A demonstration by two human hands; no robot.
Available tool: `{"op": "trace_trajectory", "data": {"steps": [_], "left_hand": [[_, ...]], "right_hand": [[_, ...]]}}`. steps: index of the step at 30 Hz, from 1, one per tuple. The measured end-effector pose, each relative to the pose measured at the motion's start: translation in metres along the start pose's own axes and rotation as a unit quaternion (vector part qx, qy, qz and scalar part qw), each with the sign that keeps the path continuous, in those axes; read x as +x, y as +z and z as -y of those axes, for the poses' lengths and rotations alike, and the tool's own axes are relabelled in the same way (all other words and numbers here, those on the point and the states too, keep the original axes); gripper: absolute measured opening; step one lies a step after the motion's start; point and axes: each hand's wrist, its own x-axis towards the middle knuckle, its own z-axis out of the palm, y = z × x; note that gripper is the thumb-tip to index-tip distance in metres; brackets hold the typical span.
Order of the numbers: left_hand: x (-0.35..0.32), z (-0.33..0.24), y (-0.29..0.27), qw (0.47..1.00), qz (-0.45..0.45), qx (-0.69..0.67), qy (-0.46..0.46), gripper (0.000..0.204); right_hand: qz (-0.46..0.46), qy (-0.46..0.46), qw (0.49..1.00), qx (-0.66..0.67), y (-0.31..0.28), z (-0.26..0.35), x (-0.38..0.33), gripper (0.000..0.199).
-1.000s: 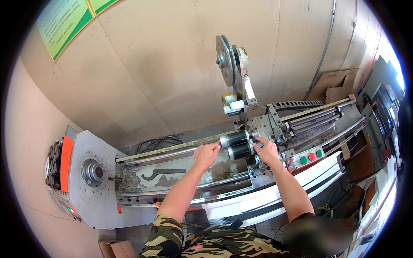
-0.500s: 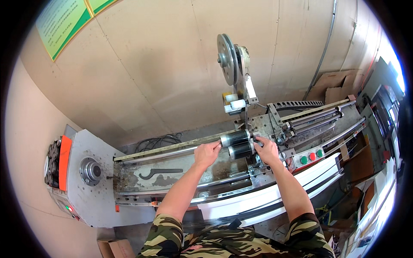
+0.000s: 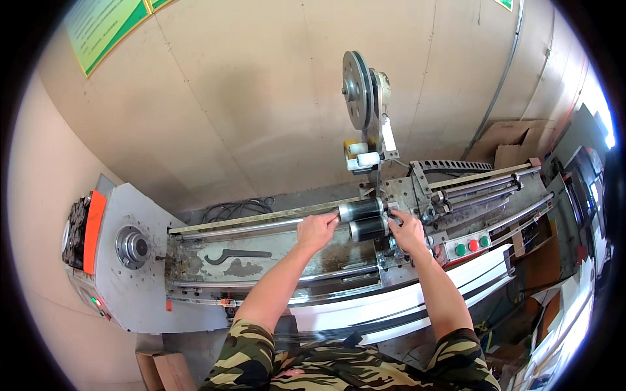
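Observation:
Two short black rollers with silvery ends, an upper roller (image 3: 360, 209) and a lower roller (image 3: 369, 229), lie side by side on the carriage of a long machine. My left hand (image 3: 317, 231) is closed, its fingertips pinching at the left end of the upper roller. At the rollers' right end, by a metal bracket, my right hand (image 3: 407, 232) has its fingers bent inward; what they grip there is hidden. A dark hook spanner (image 3: 238, 255) lies on the machine bed, left of my left hand.
A grey headstock (image 3: 132, 247) with a round chuck stands at the left. Behind the rollers rises an arm with a large grey pulley wheel (image 3: 356, 90) and white guide rollers (image 3: 368, 158). Green and red push buttons (image 3: 473, 245) sit at the right, above long white strips (image 3: 391, 306).
The whole view has shifted slightly, with the machine's carriage appearing a little further right. Both hands stay at the rollers' ends, with hardly any change in their grip.

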Motion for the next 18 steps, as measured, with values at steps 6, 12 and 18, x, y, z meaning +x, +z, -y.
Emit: {"op": "trace_trajectory", "data": {"steps": [6,12,18], "left_hand": [[0.0009,0.0025,0.0015,1.0,0.001,0.012,0.003,0.031],[-0.0001,0.0014,0.0006,1.0,-0.006,0.011,0.01,0.031],[0.0026,0.0024,0.0026,1.0,0.006,0.026,0.002,0.031]], "right_hand": [[0.009,0.013,1.0,-0.005,-0.002,0.0056,-0.0014,0.036],[0.006,0.008,1.0,-0.013,-0.0003,0.005,-0.0017,0.033],[-0.005,-0.026,1.0,-0.012,0.0021,0.0027,-0.002,0.031]]}}
